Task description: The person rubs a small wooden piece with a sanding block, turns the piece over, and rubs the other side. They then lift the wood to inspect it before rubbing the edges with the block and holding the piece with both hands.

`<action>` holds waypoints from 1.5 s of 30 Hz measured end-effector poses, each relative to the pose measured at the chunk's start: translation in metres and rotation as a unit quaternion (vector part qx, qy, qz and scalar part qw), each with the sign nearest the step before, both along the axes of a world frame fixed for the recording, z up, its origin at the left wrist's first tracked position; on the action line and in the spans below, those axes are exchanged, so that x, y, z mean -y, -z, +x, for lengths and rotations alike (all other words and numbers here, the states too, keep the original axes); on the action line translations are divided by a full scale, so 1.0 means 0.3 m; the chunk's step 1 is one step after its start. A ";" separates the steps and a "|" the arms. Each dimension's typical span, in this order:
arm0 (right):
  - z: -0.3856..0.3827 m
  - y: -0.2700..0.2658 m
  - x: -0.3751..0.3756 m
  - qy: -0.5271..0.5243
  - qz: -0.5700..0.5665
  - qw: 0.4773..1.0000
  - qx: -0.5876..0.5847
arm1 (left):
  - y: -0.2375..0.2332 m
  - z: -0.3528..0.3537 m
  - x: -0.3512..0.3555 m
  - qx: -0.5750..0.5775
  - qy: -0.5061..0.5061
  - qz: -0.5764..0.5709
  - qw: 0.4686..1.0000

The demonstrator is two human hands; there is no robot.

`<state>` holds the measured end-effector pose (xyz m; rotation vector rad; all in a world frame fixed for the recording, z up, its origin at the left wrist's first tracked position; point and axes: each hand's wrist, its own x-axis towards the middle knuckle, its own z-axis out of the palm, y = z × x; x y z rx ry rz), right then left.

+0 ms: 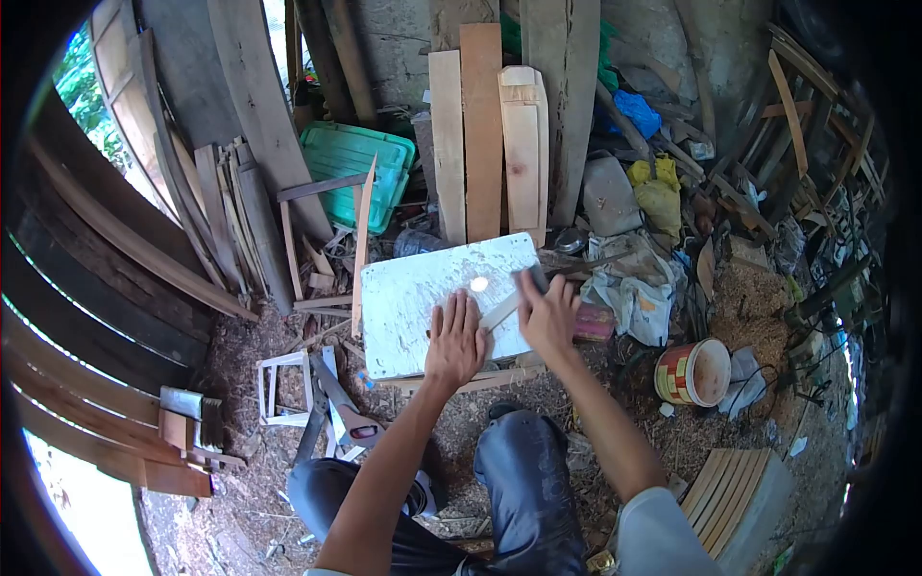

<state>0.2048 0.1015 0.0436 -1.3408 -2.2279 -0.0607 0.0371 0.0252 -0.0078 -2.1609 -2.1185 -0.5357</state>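
A worn white board (413,298) lies in front of my knees like a low worktop. My left hand (455,344) rests flat on it, fingers stretched out together, beside the near end of a pale flat strip (501,311). The strip runs slantwise up to my right hand (548,317), whose fingers are closed around a small dark block (534,279) at its far end. My right hand hides part of the block, so its exact kind does not show. A round white spot (479,284) lies above the strip.
A handsaw (346,420) and a small white frame (281,389) lie on the littered ground at left. Planks (482,134) lean on the wall ahead, near a green plastic lid (359,176). A paint bucket (693,372) and slatted wood (727,494) are at right.
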 end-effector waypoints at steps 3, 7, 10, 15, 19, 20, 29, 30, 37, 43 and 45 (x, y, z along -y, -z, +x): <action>0.025 0.045 0.152 -0.161 -0.034 0.985 -0.059 | -0.006 -0.003 0.001 -0.004 0.005 -0.004 1.000; 0.071 0.011 0.028 -0.109 -0.001 0.994 0.000 | -0.002 -0.001 0.002 -0.002 0.002 -0.007 1.000; 0.063 0.007 -0.076 0.018 0.004 1.000 -0.009 | -0.010 -0.001 0.000 0.004 0.004 -0.002 1.000; 0.013 0.032 0.131 -0.147 -0.026 0.988 -0.024 | -0.010 0.001 -0.005 0.006 0.000 -0.004 1.000; 0.047 -0.006 0.025 -0.118 0.017 0.993 -0.023 | 0.002 -0.002 0.010 -0.007 0.007 -0.002 1.000; 0.047 -0.005 -0.026 -0.055 -0.001 0.998 -0.011 | 0.006 0.000 0.016 -0.004 0.007 0.004 1.000; 0.110 0.094 -0.177 0.049 -0.185 0.971 -0.146 | -0.054 0.006 0.002 0.062 -0.013 -0.067 0.996; 0.132 0.077 -0.163 0.049 -0.206 0.964 -0.158 | -0.031 0.001 -0.003 0.021 -0.018 -0.008 1.000; 0.140 0.092 -0.049 0.033 -0.134 0.965 -0.223 | -0.081 0.073 -0.085 0.059 0.009 -0.009 0.998; 0.081 0.048 0.014 0.048 -0.182 0.981 -0.044 | -0.173 -0.049 -0.026 0.169 -0.022 0.040 0.985; 0.073 0.017 0.033 0.044 -0.158 0.986 -0.010 | -0.235 -0.097 0.027 0.252 0.013 0.067 0.965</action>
